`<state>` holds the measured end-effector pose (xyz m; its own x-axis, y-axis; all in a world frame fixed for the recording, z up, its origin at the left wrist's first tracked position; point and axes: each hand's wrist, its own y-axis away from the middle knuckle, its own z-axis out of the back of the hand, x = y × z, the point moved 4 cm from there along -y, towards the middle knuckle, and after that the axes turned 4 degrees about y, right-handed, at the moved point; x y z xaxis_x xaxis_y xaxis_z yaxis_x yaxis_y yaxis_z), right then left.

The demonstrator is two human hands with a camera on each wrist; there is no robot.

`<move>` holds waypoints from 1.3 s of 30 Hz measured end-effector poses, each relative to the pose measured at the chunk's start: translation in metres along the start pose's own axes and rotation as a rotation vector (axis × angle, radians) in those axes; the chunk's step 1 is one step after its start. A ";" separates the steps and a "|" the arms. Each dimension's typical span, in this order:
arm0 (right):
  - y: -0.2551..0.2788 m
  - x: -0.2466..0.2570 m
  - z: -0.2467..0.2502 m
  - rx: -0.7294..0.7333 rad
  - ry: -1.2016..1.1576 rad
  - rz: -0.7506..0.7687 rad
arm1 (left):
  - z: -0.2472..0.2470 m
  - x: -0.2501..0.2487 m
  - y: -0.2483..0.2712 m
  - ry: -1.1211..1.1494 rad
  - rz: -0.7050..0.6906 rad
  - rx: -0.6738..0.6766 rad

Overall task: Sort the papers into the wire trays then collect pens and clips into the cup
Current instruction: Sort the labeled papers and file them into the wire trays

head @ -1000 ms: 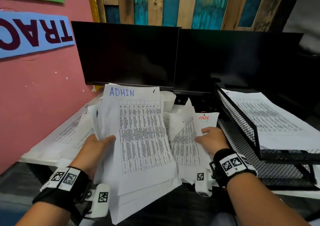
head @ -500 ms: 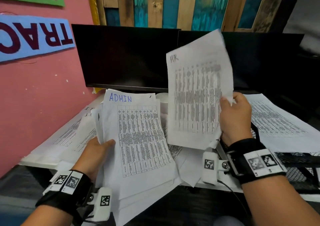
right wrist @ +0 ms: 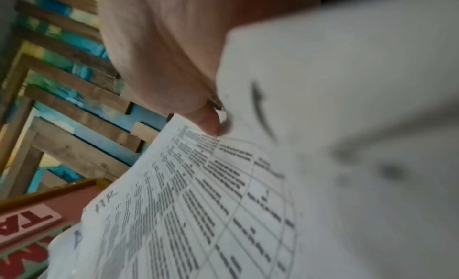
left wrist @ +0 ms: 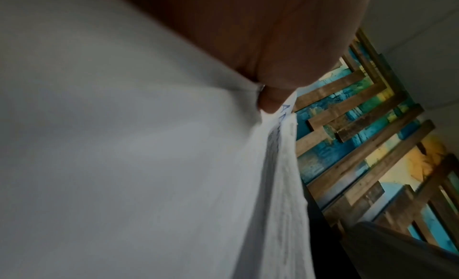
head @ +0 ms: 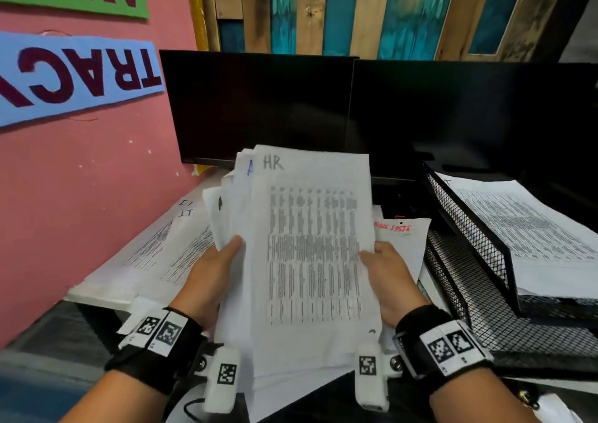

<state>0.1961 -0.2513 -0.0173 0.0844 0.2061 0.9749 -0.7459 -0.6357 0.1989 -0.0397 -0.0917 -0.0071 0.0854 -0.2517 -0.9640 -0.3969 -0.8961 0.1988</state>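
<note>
A thick stack of printed papers (head: 310, 260) is held up over the desk, its top sheet headed "HR" (head: 273, 163). My left hand (head: 223, 260) grips the stack's left edge, thumb on top (left wrist: 270, 102). My right hand (head: 385, 267) pinches the HR sheet (right wrist: 198, 214) at the right edge, thumb pressed on the print (right wrist: 208, 122). A blue "A" of the ADMIN sheet (head: 249, 167) peeks out behind the HR sheet. The black wire trays (head: 466, 235) stand to the right, with a printed sheet (head: 524, 228) lying in the upper one. No pens, clips or cup are in view.
More sheets marked "IT" (head: 168, 244) lie on the desk at the left, by the pink wall (head: 81, 196). A sheet with red writing (head: 401, 235) lies beside the lower tray. Two dark monitors (head: 259, 105) stand at the back of the desk.
My right hand lifted the HR sheet off the desk, raised it, then brought it down onto the stack in my left hand, covering the ADMIN sheet.
</note>
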 end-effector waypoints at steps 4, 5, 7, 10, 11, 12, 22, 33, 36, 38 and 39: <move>0.008 0.001 -0.015 0.112 0.017 0.003 | -0.014 -0.006 0.010 -0.103 -0.041 0.114; 0.012 0.006 -0.018 0.154 0.035 0.024 | -0.018 -0.010 0.014 -0.124 -0.079 0.128; 0.019 0.018 -0.020 0.190 0.063 0.101 | -0.024 -0.020 0.019 -0.173 -0.171 0.150; 0.032 0.055 -0.015 0.094 0.081 0.308 | -0.028 -0.042 0.025 -0.142 -0.355 0.143; 0.037 0.069 -0.012 0.043 0.069 0.386 | -0.028 -0.052 0.027 -0.113 -0.426 0.127; 0.040 0.082 -0.008 -0.012 0.054 0.457 | -0.031 -0.063 0.031 -0.082 -0.496 0.127; 0.040 0.103 0.001 -0.066 -0.089 0.601 | -0.051 -0.102 0.024 -0.041 -0.535 0.344; 0.032 0.097 0.002 -0.047 -0.244 0.623 | -0.052 -0.105 0.020 0.210 -0.453 0.267; 0.026 0.090 0.003 -0.113 -0.257 0.599 | -0.053 -0.099 0.018 0.227 -0.439 0.303; 0.019 0.077 0.006 -0.192 -0.208 0.524 | -0.053 -0.088 0.015 0.154 -0.447 0.296; 0.016 0.069 0.006 -0.217 -0.175 0.489 | -0.052 -0.081 0.014 0.104 -0.445 0.282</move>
<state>0.1941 -0.2513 0.0539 -0.2108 -0.2129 0.9541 -0.8430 -0.4546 -0.2877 -0.0043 -0.1024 0.0829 0.3862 0.0822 -0.9188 -0.5308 -0.7948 -0.2942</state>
